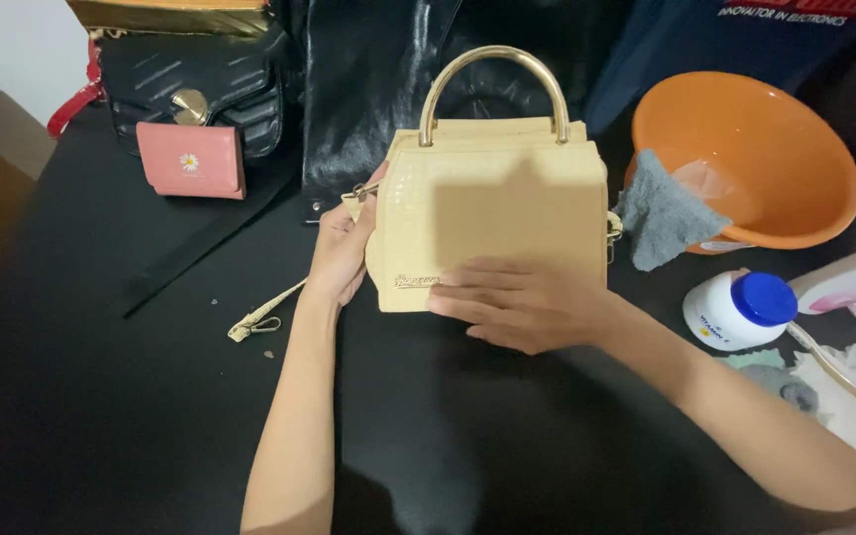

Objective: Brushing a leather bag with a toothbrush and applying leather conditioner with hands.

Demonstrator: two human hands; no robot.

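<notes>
Mid-frame, your right hand (517,302) lies flat and open on the cream handbag's (492,203) lower front. Your left hand (341,253) curls around its left edge. Farther upper right, an orange bowl (765,139) holds a grey cloth (664,220).

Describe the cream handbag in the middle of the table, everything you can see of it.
The cream handbag is boxy, with a glossy, faintly embossed leather-like front, a small gold nameplate near its lower left corner and a rigid arched gold handle. It lies on the black table, handle pointing away. The left hand grips its left edge by the strap ring; the right hand lies flat on its lower front. A loose matching strap trails to the left.
</notes>
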